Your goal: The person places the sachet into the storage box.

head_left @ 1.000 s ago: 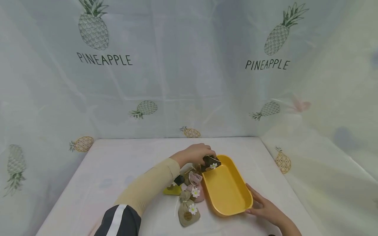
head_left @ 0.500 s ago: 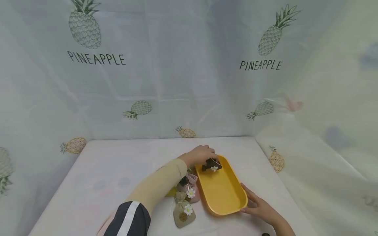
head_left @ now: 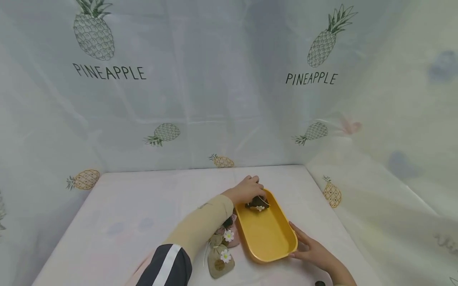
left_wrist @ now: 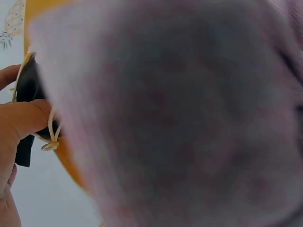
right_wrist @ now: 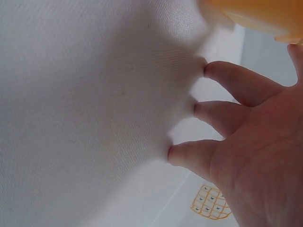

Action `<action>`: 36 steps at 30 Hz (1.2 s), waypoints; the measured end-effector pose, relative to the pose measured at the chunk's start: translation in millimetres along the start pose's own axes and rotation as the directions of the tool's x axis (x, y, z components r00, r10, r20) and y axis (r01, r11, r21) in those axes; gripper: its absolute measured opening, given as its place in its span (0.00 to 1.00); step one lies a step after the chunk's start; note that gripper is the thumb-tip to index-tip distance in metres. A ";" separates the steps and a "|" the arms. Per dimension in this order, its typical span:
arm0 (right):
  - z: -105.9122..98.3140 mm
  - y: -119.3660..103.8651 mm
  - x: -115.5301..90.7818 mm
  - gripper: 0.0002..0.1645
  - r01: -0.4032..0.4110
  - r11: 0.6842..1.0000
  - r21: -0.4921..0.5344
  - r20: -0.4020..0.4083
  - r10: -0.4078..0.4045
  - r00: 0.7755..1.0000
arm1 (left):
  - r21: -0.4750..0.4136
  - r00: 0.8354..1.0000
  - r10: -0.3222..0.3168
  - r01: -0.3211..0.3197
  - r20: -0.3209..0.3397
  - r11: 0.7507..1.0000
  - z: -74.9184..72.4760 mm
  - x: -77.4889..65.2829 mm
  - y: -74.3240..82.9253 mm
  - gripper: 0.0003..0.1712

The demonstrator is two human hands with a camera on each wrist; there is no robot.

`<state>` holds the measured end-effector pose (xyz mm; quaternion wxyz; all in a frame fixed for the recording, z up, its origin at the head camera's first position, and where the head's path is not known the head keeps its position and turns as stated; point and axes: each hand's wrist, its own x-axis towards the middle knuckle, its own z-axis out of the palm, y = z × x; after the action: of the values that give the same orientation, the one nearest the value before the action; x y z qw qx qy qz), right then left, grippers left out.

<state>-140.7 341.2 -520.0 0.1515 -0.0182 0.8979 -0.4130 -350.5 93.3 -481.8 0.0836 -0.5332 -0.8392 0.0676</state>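
Pinching dark pouch (head_left: 258,203) in left hand (head_left: 247,191), within far end of yellow tray (head_left: 266,236). Touching tray's near right corner with right hand (head_left: 315,253), spread-fingered. Could drag pouch back out by snagging cord (left_wrist: 50,146) on letting go; could skew tray by pressing unevenly.

Your head view is dim and even, with faint sheen on the backdrop (head_left: 229,87). An out-of-focus pinkish shape (left_wrist: 175,113) smothers most of your left wrist view; soft shadows darken the tabletop (right_wrist: 71,118) beside your right grip (right_wrist: 265,146).
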 end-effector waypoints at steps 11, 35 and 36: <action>0.5 1.0 0.7 0.57 0.017 0.999 -0.028 -0.006 -0.017 1.000 | -0.070 0.997 -0.018 0.023 0.076 0.997 -1.9 9.4 9.1 0.19; 3.6 2.7 0.9 0.57 0.036 0.997 -0.065 -0.026 -0.038 0.999 | -0.188 0.987 0.020 0.011 0.160 0.982 -40.3 -36.5 -0.7 0.29; 4.1 2.3 0.6 0.57 0.039 0.997 -0.061 -0.025 -0.041 0.999 | -0.191 0.987 0.028 0.003 0.160 0.982 -41.5 -40.1 -0.3 0.30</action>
<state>-139.9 339.6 -524.4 0.1308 -0.0353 0.9113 -0.3887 -325.2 57.8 -443.9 -0.0368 -0.5368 -0.8424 0.0308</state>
